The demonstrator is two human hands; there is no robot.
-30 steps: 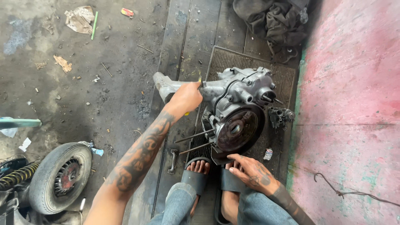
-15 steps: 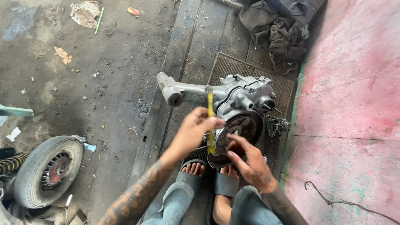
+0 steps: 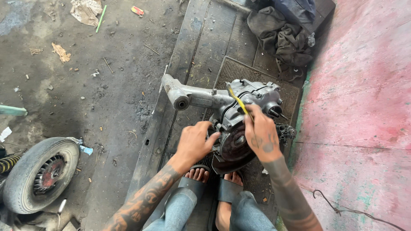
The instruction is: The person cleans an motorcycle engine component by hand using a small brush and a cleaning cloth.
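**On the workshop floor: both hands at an engine casing**

On a dark ribbed mat (image 3: 239, 70) between grimy concrete and a pink-painted floor (image 3: 364, 94) sits a grey metal engine casing (image 3: 252, 100), with a long mounting arm (image 3: 184, 95) reaching out to the viewer's left. A dark round cover (image 3: 234, 147) faces the person.

Left hand (image 3: 195, 143): fingers curled, resting against the casing's lower left edge beside the round cover. Closed on something or only pressing, cannot tell.

Right hand (image 3: 261, 134): fingers clamped around a yellow-handled tool (image 3: 238, 102). The handle sticks up and away over the top of the casing; the working end is hidden under the hand, near the round cover.

Both forearms are tattooed. Feet in dark sandals (image 3: 192, 185) are planted just below the casing, knees in blue jeans.

Surroundings: small tyred wheel (image 3: 40, 173) lying at the lower left, well apart; heap of dark cloth (image 3: 282, 36) beyond the mat; scraps of litter on the concrete.
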